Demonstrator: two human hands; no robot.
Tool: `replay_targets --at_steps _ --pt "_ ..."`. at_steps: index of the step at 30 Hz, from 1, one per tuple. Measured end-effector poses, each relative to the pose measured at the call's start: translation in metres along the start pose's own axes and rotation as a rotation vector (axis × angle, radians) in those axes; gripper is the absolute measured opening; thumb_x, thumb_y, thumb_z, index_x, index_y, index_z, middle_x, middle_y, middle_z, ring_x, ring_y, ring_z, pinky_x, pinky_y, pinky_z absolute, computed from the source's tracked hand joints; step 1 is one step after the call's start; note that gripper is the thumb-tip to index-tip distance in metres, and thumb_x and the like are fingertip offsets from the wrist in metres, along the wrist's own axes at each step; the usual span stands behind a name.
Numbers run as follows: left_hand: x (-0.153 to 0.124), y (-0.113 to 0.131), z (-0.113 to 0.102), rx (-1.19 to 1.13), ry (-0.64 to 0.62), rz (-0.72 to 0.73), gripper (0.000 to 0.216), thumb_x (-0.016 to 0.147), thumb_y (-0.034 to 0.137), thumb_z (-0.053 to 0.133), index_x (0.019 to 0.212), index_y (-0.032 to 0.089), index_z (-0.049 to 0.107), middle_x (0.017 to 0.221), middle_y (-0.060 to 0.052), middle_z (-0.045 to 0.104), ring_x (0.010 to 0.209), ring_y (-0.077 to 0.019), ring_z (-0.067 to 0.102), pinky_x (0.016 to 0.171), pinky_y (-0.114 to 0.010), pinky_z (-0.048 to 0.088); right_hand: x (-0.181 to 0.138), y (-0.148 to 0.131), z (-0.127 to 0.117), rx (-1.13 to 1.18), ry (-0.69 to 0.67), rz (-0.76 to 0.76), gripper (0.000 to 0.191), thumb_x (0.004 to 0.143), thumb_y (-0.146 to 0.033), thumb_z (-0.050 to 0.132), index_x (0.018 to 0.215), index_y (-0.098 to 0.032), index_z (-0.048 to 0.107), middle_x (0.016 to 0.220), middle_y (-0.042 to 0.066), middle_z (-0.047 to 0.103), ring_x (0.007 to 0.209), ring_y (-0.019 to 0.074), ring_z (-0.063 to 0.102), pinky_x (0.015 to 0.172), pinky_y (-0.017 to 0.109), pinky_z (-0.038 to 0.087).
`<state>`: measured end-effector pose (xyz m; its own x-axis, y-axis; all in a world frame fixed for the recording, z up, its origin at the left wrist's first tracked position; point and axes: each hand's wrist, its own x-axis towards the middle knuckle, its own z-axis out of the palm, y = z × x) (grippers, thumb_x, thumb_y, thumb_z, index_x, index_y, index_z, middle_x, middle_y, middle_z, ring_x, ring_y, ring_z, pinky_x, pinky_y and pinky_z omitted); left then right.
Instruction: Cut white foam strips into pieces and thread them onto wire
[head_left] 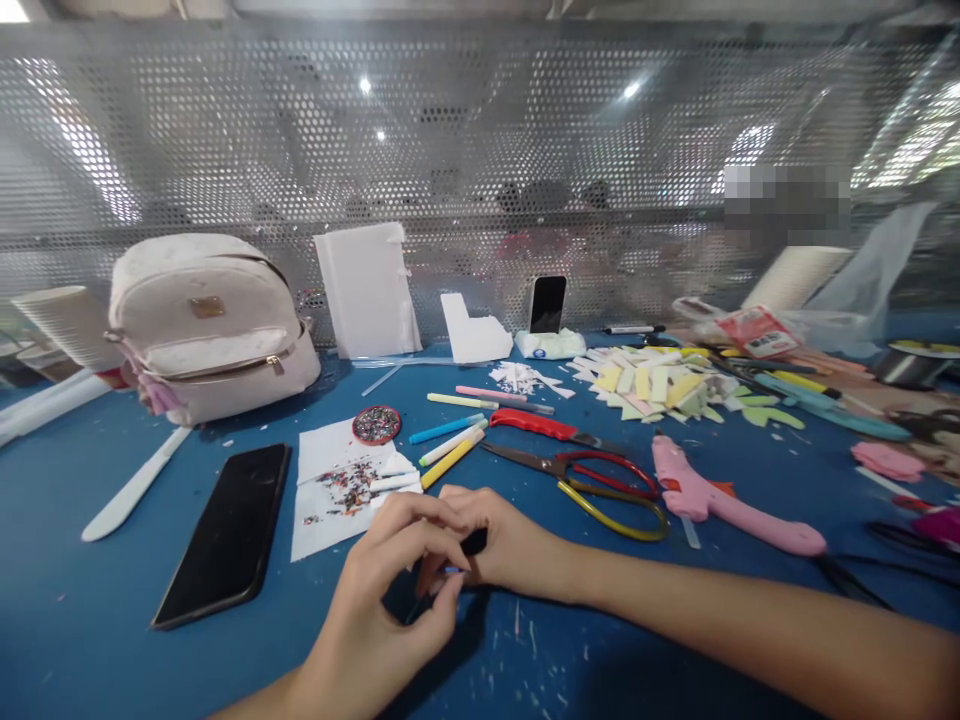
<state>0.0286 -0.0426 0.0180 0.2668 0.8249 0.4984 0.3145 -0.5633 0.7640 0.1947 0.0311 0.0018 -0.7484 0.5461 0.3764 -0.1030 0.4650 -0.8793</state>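
Note:
Both hands meet low in the middle of the view, over the blue table (570, 650). My left hand (390, 590) is closed in a pinch, its thumb and fingertips meeting by the right hand's fingers. Curled beside it is my right hand (510, 545), with its fingers mostly hidden. A tiny bluish bit shows between the fingertips, too small to name. Just beyond the hands are a yellow marker (454, 459), white paper rolls (395, 482) and a white sheet (315, 515) strewn with dark and orange crumbs. Scissors (525, 458) with red and yellow handles lie to the right.
A black phone (229, 535) and white plastic knife (139, 485) lie left, before a pale backpack (214, 330). A pink glue gun (720, 500) and its cable are right. Paper strips (656, 380) are heaped behind. Another phone (547, 304) stands near the perforated metal screen (465, 130).

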Motion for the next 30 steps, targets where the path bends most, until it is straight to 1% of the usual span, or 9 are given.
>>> replay_targets --at_steps 4,7,13,17,23,26,30 --pt "0.001 -0.001 0.001 -0.015 0.016 -0.01 0.028 0.08 -0.001 0.054 0.087 0.024 0.064 0.104 -0.002 0.062 0.099 -0.0195 0.064 0.079 -0.028 0.051 0.001 -0.002 0.0 0.002 0.006 0.013 0.029 0.085 -0.045 0.073 0.074 -0.018 0.075 0.078 0.003 0.073 0.084 0.02 0.063 0.082 0.032 0.048" --pt "0.001 -0.002 0.001 -0.015 0.025 -0.016 0.029 0.08 -0.001 0.054 0.087 0.025 0.064 0.104 -0.002 0.062 0.099 -0.0191 0.064 0.082 -0.028 0.051 0.001 -0.003 0.0 -0.005 0.006 0.042 0.033 0.084 -0.05 0.074 0.075 -0.018 0.075 0.079 0.004 0.073 0.085 0.0205 0.064 0.083 0.033 0.048" --pt "0.002 -0.006 0.001 -0.053 0.028 -0.04 0.028 0.082 -0.001 0.056 0.087 0.024 0.067 0.102 -0.001 0.063 0.1 -0.0176 0.063 0.087 -0.028 0.048 0.001 -0.007 -0.002 -0.019 -0.019 0.063 0.04 0.086 -0.055 0.07 0.075 -0.017 0.076 0.082 0.007 0.073 0.088 0.0226 0.065 0.084 0.036 0.048" --pt "0.003 -0.009 0.0 -0.117 0.023 -0.094 0.028 0.082 0.0 0.058 0.086 0.025 0.07 0.102 -0.001 0.063 0.101 -0.0175 0.062 0.089 -0.028 0.046 0.002 -0.007 -0.002 -0.038 -0.013 0.059 0.044 0.086 -0.057 0.068 0.073 -0.016 0.074 0.08 0.007 0.071 0.086 0.0226 0.064 0.083 0.036 0.048" --pt "0.003 -0.011 -0.001 -0.275 0.026 -0.189 0.021 0.089 0.011 0.063 0.084 0.028 0.075 0.104 -0.002 0.063 0.106 -0.0196 0.061 0.094 -0.03 0.044 0.001 -0.006 -0.002 -0.019 -0.012 0.085 0.048 0.086 -0.062 0.065 0.073 -0.016 0.071 0.082 0.007 0.068 0.087 0.0223 0.062 0.08 0.034 0.047" --pt "0.004 -0.013 -0.001 -0.324 0.025 -0.224 0.016 0.09 0.018 0.066 0.082 0.028 0.076 0.104 -0.003 0.063 0.109 -0.0213 0.059 0.095 -0.031 0.043 0.001 -0.006 -0.003 -0.03 -0.009 0.103 0.046 0.087 -0.058 0.066 0.073 -0.015 0.071 0.082 0.007 0.068 0.087 0.0228 0.061 0.079 0.034 0.046" --pt "0.006 -0.017 0.0 -0.372 0.038 -0.262 0.012 0.09 0.024 0.068 0.08 0.026 0.076 0.104 -0.004 0.062 0.107 -0.0226 0.059 0.093 -0.032 0.044 -0.001 -0.005 -0.003 -0.033 -0.006 0.143 0.033 0.086 -0.043 0.072 0.07 -0.015 0.071 0.083 0.006 0.067 0.086 0.0224 0.06 0.079 0.033 0.045"
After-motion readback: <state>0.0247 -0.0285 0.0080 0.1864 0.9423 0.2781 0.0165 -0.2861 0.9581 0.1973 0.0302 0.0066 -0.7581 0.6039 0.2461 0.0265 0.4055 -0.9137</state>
